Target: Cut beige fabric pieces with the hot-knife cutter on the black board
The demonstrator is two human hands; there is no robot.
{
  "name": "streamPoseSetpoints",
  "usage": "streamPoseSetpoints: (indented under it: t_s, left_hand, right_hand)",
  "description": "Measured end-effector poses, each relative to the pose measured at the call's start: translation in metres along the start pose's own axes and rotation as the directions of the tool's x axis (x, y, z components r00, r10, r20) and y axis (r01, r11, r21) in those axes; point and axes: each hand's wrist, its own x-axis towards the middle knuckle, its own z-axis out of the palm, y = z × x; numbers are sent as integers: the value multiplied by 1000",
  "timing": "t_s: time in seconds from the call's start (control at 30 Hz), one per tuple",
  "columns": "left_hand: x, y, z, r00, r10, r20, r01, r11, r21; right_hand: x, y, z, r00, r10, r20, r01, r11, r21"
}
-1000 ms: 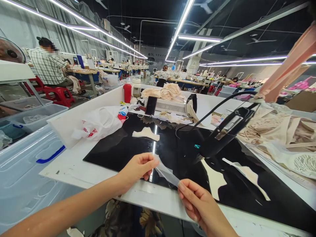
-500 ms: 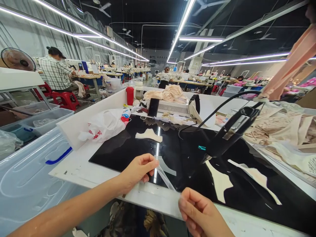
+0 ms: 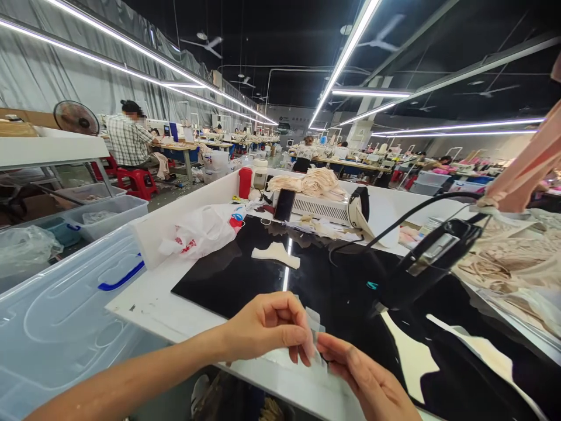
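My left hand [image 3: 276,328] is closed, pinching a thin translucent strip [image 3: 316,354] over the table's front edge. My right hand [image 3: 366,374] meets it from the right, its thumb and fingers pressed together at the strip, partly blurred. Just behind my hands, a pale translucent piece [image 3: 312,318] lies on the black board [image 3: 219,269]. Farther back on the board rests a cream cut fabric piece [image 3: 277,254]. Two more cream pieces lie to the right, a wide one [image 3: 409,356] and a slimmer one [image 3: 488,349].
A black corded device [image 3: 438,257] slants over the board's right side, beside a small teal item [image 3: 372,285]. Behind are a white plastic bag [image 3: 205,231], a phone [image 3: 284,204] and stacked beige fabric [image 3: 318,182]. A clear bin [image 3: 74,316] stands left; co-workers sit farther away.
My hands have come together, and the strip, stretched between them before, is now bunched and mostly hidden by my fingers. The whole view has shifted slightly, with the scene lower and farther right.
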Motion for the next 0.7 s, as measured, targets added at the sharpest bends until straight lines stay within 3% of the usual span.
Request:
streamPoseSetpoints:
  t_s: [0.13,0.2,0.47,0.6,0.7]
  left_hand:
    - [-3,2,0,1000,6,-4,-6,1000,0]
    - [-3,1,-2,1000,5,-8,-5,1000,0]
    - [-8,2,-13,1000,-3,-12,4,999,50]
    - [-10,1,-17,999,-34,-18,36,990,136]
    - [-9,-5,-23,992,-4,-124,38,962,270]
  right_hand:
    - [-3,-9,20,984,13,178,-25,998,61]
    - [-3,-15,30,979,-5,201,-24,989,144]
    - [-3,-26,46,998,17,62,-30,976,217]
    - [-3,-33,41,997,-72,-31,73,996,47]
    - [-3,-39,38,990,-135,-31,133,990,-55]
